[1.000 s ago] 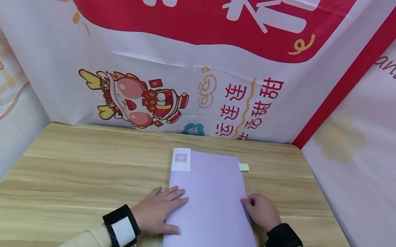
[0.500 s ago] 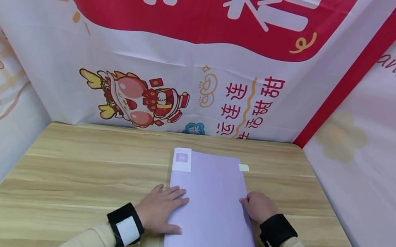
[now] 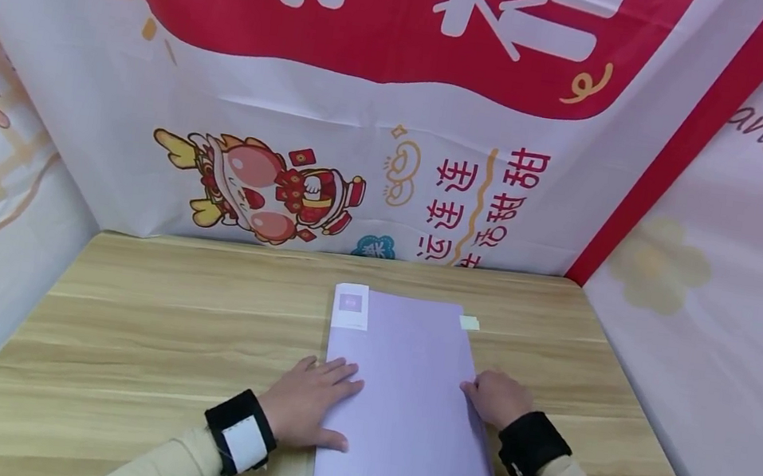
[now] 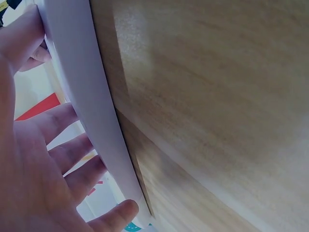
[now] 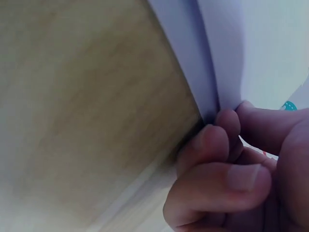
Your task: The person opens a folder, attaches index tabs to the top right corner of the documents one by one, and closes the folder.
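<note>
A closed purple folder [image 3: 410,403] lies on the table, with a white label [image 3: 351,306] at the top of its spine side and a pale green tab [image 3: 469,323] sticking out at the upper right. My left hand [image 3: 307,405] rests with spread fingers over the folder's left edge; in the left wrist view those fingers touch the spine [image 4: 89,92]. At the right edge my right hand [image 3: 499,399] pinches the cover between thumb and fingers. From the right wrist, the cover's edge [image 5: 224,58] stands slightly apart from the layer below it.
The wood-grain table [image 3: 182,324] extends on both sides of the folder. A printed cloth [image 3: 285,89] hangs behind it, and another pale cloth [image 3: 726,315] closes off the right side. Both wrists wear black straps.
My right hand has shifted slightly left and its wrist has turned and risen a little, with the fingers at the folder's right edge. The left hand stays almost in place.
</note>
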`<state>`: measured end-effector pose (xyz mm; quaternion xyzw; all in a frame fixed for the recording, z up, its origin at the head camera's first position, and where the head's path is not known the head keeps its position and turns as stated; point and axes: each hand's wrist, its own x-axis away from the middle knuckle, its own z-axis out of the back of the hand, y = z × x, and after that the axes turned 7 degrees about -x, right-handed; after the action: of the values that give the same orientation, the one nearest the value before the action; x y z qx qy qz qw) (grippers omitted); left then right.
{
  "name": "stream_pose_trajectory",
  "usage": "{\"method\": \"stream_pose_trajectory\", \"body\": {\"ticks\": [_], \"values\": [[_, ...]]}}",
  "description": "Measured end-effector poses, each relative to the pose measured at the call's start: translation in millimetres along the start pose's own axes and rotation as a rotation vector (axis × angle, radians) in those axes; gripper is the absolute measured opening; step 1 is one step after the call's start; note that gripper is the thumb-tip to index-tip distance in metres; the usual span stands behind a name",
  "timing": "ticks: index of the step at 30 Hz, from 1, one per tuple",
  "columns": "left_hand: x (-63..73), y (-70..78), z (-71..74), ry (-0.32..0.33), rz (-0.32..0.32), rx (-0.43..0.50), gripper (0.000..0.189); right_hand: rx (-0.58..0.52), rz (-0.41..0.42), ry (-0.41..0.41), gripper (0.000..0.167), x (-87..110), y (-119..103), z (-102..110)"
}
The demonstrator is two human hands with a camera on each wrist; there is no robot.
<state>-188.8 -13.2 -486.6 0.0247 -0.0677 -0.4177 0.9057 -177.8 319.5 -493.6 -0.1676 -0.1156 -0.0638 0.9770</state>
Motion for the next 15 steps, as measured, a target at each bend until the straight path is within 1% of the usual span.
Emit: {"method": "stream_pose_trajectory", "body": {"ticks": [2,9,15], "values": [[0.5,-0.7,-0.2,-0.005,-0.003,-0.005,0.089,0.007,0.005,0.008,0.036,0.9,-0.3,-1.3],[1.4,-1.1,2.9,-0.012,-0.003,0.022,0.088,0.045,0.057,0.084,0.035,4.3,-0.6,-4.3],[0.1,-3.4,0.1,-0.004,0.0,0.021,0.088,0.05,0.051,0.085,0.036,4.6,-1.3,-5.8]]}}
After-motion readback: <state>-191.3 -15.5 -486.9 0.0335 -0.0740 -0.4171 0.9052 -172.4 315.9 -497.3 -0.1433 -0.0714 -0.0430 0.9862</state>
